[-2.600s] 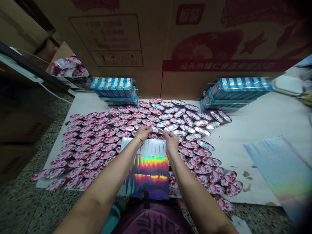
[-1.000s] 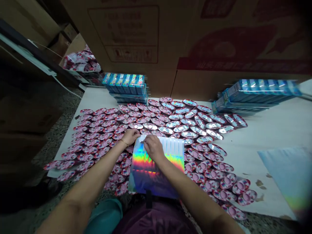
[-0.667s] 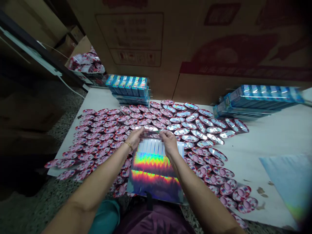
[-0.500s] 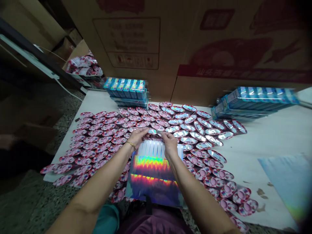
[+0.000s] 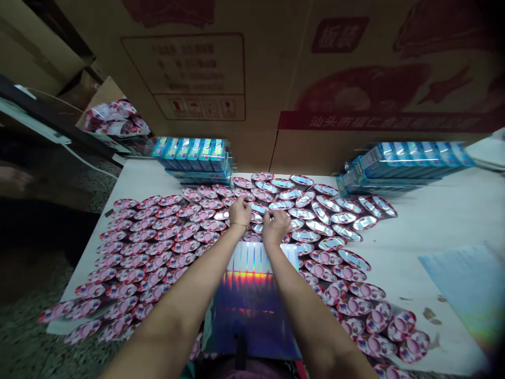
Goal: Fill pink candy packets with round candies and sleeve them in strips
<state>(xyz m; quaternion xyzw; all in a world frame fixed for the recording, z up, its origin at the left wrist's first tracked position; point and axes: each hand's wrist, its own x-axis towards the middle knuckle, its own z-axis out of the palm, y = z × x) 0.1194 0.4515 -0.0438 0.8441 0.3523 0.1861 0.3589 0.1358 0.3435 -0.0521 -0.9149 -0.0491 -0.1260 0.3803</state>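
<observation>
My left hand (image 5: 240, 211), with a thin bracelet at the wrist, has its fingers pinched at the left end of a small silver sticker (image 5: 259, 208). Closed too, my right hand (image 5: 277, 226) has its fingertips at the sticker's right end. The sticker lies over the top of one oval package among many red-and-white oval packages (image 5: 168, 221) standing close together. Packages to the left show pink round centres; several around and right of my hands have shiny silver tops. Below my hands, a holographic sticker sheet (image 5: 252, 310) rests partly under my forearms, with pale strips along its upper part.
Shrink-wrapped stacks of blue boxes stand at the back left (image 5: 193, 158) and back right (image 5: 410, 163). Behind them rises a large printed carton (image 5: 260, 142). A pale blue sheet (image 5: 461, 289) lies on the white table (image 5: 398, 252). An open box of packages (image 5: 114, 116) is at far left.
Both hands have moved forward with the silver sticker, from above the sheet's top edge onto an oval package. The view has shifted slightly, and more of the left forearm covers the sheet.
</observation>
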